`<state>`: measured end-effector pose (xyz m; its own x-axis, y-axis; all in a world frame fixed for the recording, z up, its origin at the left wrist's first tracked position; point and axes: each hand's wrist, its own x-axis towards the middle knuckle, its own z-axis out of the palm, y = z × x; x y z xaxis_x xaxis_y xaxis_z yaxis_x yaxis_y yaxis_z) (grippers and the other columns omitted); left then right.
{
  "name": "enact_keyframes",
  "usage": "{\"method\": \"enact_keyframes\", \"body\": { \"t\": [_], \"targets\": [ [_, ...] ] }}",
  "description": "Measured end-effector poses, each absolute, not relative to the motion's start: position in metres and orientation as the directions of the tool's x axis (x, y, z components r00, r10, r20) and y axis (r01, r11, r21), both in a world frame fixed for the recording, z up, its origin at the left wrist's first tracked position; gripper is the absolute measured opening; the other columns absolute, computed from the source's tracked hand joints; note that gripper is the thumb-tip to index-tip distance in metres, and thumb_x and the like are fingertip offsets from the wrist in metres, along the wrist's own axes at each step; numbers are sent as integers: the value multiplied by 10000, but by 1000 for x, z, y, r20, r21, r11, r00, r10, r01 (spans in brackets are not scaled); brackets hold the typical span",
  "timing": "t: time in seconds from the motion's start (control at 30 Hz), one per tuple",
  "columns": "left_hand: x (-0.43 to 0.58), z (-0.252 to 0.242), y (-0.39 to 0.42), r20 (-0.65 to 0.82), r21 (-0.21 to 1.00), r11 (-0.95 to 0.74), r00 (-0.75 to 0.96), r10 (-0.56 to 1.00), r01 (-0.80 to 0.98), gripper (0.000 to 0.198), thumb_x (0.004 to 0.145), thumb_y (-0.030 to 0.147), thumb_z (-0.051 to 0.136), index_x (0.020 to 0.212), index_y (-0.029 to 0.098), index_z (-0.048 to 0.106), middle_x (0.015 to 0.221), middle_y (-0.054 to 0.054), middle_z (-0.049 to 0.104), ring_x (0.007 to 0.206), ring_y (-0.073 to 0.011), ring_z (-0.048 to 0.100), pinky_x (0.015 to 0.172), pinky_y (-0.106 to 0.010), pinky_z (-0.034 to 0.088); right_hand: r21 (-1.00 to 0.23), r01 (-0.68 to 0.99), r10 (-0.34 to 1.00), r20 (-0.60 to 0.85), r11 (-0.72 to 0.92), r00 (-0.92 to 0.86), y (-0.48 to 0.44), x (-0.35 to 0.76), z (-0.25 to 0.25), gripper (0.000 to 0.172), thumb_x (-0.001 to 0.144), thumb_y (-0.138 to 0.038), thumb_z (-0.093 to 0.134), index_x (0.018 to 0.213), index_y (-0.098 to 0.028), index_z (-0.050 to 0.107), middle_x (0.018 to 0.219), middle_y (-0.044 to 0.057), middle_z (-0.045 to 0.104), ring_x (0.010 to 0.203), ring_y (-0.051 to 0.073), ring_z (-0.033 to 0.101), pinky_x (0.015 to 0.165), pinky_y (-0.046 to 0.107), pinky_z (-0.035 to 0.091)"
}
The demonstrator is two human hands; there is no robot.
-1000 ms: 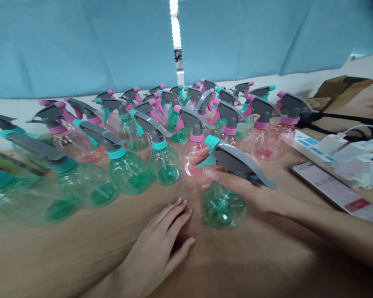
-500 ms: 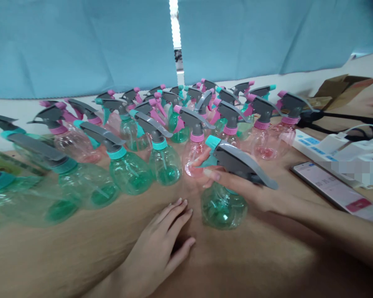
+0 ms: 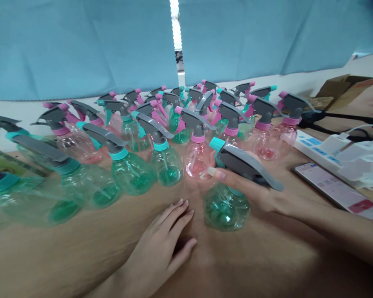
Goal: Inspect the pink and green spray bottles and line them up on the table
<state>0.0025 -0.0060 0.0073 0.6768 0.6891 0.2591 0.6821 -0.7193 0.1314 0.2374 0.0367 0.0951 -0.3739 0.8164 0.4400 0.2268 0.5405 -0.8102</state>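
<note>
My right hand (image 3: 245, 186) is wrapped round the neck of a green spray bottle (image 3: 226, 209) with a grey head and a turquoise nozzle pointing up and left. Part of its trigger and neck is hidden by the fingers. To the left, my left hand (image 3: 166, 238) lies on the wooden table (image 3: 224, 265), fingers stretched out and holding nothing. Just behind the held bottle stands a pink spray bottle (image 3: 195, 159). A green spray bottle (image 3: 167, 165) is beside that one, upright on the table.
Several more green and pink spray bottles stand in rows across the back and left. On the right are a phone (image 3: 335, 188), a white power strip (image 3: 320, 149) with plugs, a black strap (image 3: 345, 120) and a brown cardboard box (image 3: 342, 93). Blue curtain (image 3: 81, 45) hangs behind.
The fingers of my right hand have drawn in closer round the neck of the green spray bottle. My left hand keeps its place on the table. The view has shifted slightly.
</note>
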Motion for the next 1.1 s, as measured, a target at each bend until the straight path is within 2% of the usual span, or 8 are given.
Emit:
{"method": "enact_keyframes", "body": {
  "t": [0.13,0.33,0.4,0.5,0.9,1.0,1.1],
  "targets": [
    [1,8,-7,241,133,-718,680,692,683,420,955,319,519,1337,156,455,1409,-108,486,1291,-264,448,1046,-441,399,-809,254,830,436,531,-347,34,238,100,219,860,-295,581,694,-241,448,590,-59,432,527,103,434,496,241,379],
    [2,7,-7,233,138,-714,679,697,686,419,957,325,520,1339,163,456,1418,-104,477,1295,-266,443,1050,-447,391,-806,244,826,451,540,-339,35,239,97,159,851,-339,593,740,-250,523,618,-45,516,551,123,510,516,254,437],
    [2,6,-6,235,145,-715,679,696,683,423,955,326,522,1339,163,457,1417,-103,479,1295,-267,443,1045,-447,397,-824,250,844,417,508,-338,36,239,94,127,847,-382,595,837,-256,579,700,-26,601,610,144,575,546,269,470],
    [2,6,-7,236,163,-711,673,701,684,421,954,329,517,1342,177,456,1423,-98,472,1298,-267,440,1042,-446,402,-855,222,857,380,469,-348,37,237,91,173,853,-400,585,945,-256,616,909,2,681,786,177,650,673,295,520],
    [3,7,-7,248,141,-719,679,691,680,424,954,326,518,1338,161,448,1411,-104,483,1292,-264,445,1041,-444,405,-887,161,861,355,434,-363,39,236,85,239,858,-351,604,1076,-256,630,958,-4,693,828,151,645,874,334,505],
    [3,8,-7,248,133,-722,682,688,679,419,958,330,509,1338,164,446,1409,-102,485,1289,-263,449,1042,-446,402,-878,152,848,372,453,-378,38,235,88,278,867,-350,589,1132,-279,631,1029,-1,688,862,149,641,857,323,507],
    [2,7,-7,245,126,-723,685,686,679,427,957,337,513,1341,163,444,1411,-104,483,1289,-266,448,1041,-449,402,-872,163,846,378,462,-376,38,236,87,293,874,-338,582,1160,-287,625,1016,-2,691,836,145,642,835,317,508]
  ]
}}
